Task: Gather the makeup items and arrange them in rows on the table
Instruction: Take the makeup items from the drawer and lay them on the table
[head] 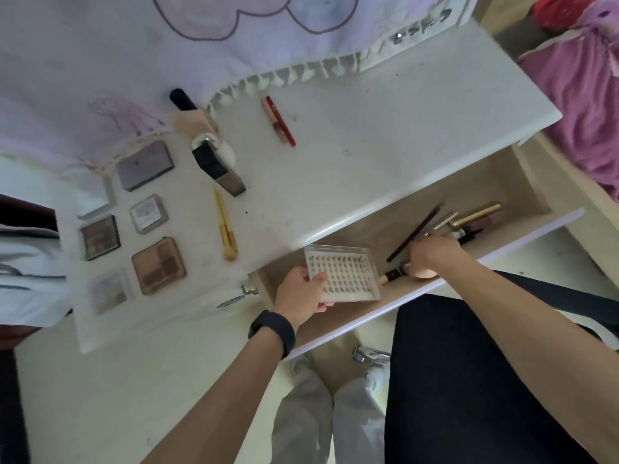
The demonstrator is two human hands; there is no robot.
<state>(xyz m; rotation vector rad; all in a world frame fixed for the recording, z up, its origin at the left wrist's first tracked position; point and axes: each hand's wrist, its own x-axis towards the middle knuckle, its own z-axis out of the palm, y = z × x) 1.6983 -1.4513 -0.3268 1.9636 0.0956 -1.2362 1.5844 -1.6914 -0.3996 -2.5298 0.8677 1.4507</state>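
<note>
1. The left hand [298,294] is gripping a clear lash tray [346,274] by its eight o'clock corner. Its fingers [321,278] are clamping on the edge (thumb on top, the rest underneath), and the tray is hanging over the nine o'clock end of the open drawer [368,229]
2. The right hand [432,256] is sitting inside the drawer at three o'clock of the tray, lying over a black-handled brush [393,274], with a cluster of pencils and tubes [469,219] just beyond it toward two o'clock. Its fingers are pointing away from the camera, and I cannot tell whether they are apart or pinching anything
3. On the white counter [368,155], toward nine o'clock, the palettes are lying flat in two columns, among them a grey palette [144,165], a small silver compact [148,213], a brown palette [159,265] and a dark palette [99,236]
4. A gold brush [225,226] is lying at three o'clock of the compact, a dark bottle [217,165] at twelve o'clock of that brush, and a red pencil [280,121] is lying apart toward one o'clock
</note>
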